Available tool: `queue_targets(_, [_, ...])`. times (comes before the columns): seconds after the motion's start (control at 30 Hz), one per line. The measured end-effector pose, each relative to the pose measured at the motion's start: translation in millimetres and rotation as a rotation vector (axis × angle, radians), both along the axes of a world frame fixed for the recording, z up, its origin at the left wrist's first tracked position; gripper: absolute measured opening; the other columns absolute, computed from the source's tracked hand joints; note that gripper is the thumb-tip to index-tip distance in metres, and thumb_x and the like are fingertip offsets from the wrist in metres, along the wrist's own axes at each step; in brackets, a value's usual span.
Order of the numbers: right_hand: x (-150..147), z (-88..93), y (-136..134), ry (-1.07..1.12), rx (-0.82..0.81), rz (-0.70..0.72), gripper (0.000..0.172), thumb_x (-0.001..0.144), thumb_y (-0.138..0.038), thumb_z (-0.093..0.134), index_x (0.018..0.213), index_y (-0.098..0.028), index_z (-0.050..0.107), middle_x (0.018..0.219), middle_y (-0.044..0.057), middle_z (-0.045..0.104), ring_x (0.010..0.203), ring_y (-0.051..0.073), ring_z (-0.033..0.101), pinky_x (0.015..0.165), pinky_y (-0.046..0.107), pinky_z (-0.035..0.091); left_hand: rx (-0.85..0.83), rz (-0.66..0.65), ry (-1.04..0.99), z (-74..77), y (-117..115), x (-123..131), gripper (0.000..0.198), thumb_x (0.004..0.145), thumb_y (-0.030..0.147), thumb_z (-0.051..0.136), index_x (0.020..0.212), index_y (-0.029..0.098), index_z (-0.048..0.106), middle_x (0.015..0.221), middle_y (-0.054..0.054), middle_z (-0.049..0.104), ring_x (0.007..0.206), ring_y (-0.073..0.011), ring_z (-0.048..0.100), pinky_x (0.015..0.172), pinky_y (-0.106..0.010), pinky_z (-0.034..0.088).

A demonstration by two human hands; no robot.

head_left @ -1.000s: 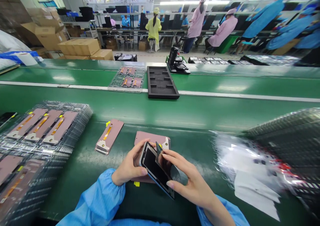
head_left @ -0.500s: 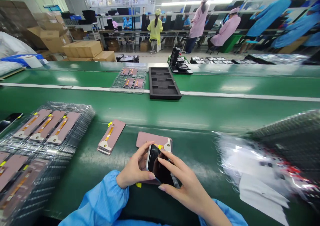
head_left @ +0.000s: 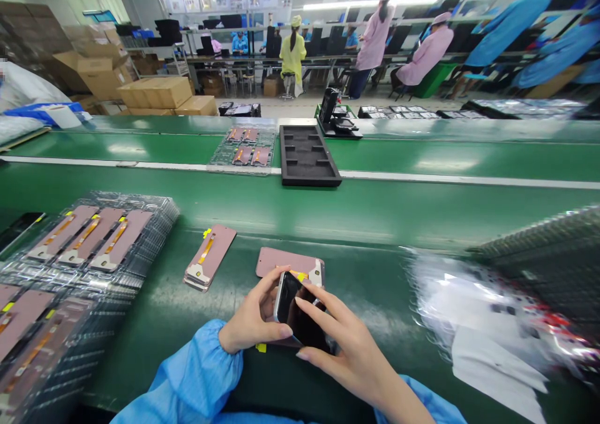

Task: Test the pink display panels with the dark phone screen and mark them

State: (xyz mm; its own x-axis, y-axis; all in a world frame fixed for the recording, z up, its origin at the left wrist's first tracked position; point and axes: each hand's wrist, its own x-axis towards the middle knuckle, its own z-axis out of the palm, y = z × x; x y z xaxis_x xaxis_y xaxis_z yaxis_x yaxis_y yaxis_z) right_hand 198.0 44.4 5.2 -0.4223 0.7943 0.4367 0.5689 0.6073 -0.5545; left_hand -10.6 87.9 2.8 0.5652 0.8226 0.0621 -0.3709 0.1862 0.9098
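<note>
Between my two hands is a black-faced smartphone (head_left: 304,325) with a silver edge, tilted above the green bench. My left hand (head_left: 260,314) grips its left end, thumb along the near edge and fingers behind. My right hand (head_left: 344,333) closes around the other end, with fingertips on the dark glass and the thumb at the near edge. Partly hidden behind and under the hands lie pink-backed phone screens (head_left: 281,260) with yellow tabs. To the left, another pink screen (head_left: 210,256) with an orange flex cable rests on the bench, seemingly stacked on others.
Clear plastic trays (head_left: 154,224) stacked at left hold several pink screens. A black foam tray (head_left: 309,177) and a clear tray (head_left: 218,158) of screens sit across the bench. On the right are blurred plastic bags (head_left: 440,292) and white sheets (head_left: 492,361). Workers stand and sit far behind.
The view has shifted very slightly. Both hands keep their hold on the smartphone, almost unmoved.
</note>
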Motion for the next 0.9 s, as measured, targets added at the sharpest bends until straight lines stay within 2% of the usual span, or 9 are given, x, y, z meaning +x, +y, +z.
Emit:
queue_targets(0.17, [-0.8, 0.2, 0.0, -0.007, 0.009, 0.014, 0.060, 0.089, -0.040, 0.063, 0.144, -0.024, 0.043, 0.147, 0.015, 0.043, 0.133, 0.031, 0.044, 0.101, 0.047, 0.049, 0.028, -0.005, 0.053, 0.3, -0.4, -0.8, 0.092, 0.067, 0.041, 0.083, 0.145, 0.023, 0.037, 0.135, -0.017, 0.055, 0.127, -0.0366, 0.050, 0.105, -0.049, 0.040])
queue_targets(0.3, [-1.1, 1.9, 0.3, 0.001, 0.015, 0.022, 0.061, 0.090, -0.040, 0.063, 0.145, -0.025, 0.041, 0.147, 0.015, 0.043, 0.132, 0.032, 0.045, 0.100, 0.048, 0.050, 0.036, -0.003, 0.077, 2.5, -0.3, -0.7, 0.094, 0.067, 0.042, 0.083, 0.146, 0.022, 0.035, 0.132, -0.017, 0.057, 0.126, -0.0362, 0.051, 0.106, -0.049, 0.040])
queue_targets(0.53, [-0.4, 0.3, -0.3, 0.001, 0.019, 0.049, 0.063, 0.090, -0.039, 0.062, 0.147, -0.026, 0.037, 0.149, 0.015, 0.040, 0.135, 0.032, 0.041, 0.102, 0.050, 0.047, 0.057, -0.033, 0.056, 5.3, 0.7, -1.1, 0.092, 0.067, 0.041, 0.083, 0.146, 0.023, 0.037, 0.135, -0.017, 0.055, 0.130, -0.0376, 0.047, 0.110, -0.050, 0.035])
queue_targets(0.9, [-0.3, 5.3, 0.1, -0.006, 0.023, 0.067, 0.061, 0.092, -0.039, 0.060, 0.146, -0.024, 0.037, 0.148, 0.016, 0.040, 0.136, 0.032, 0.038, 0.103, 0.052, 0.045, 0.015, -0.084, 0.070, 2.7, 0.4, -5.5, 0.096, 0.065, 0.037, 0.085, 0.146, 0.025, 0.035, 0.141, -0.017, 0.050, 0.132, -0.0372, 0.045, 0.110, -0.050, 0.035])
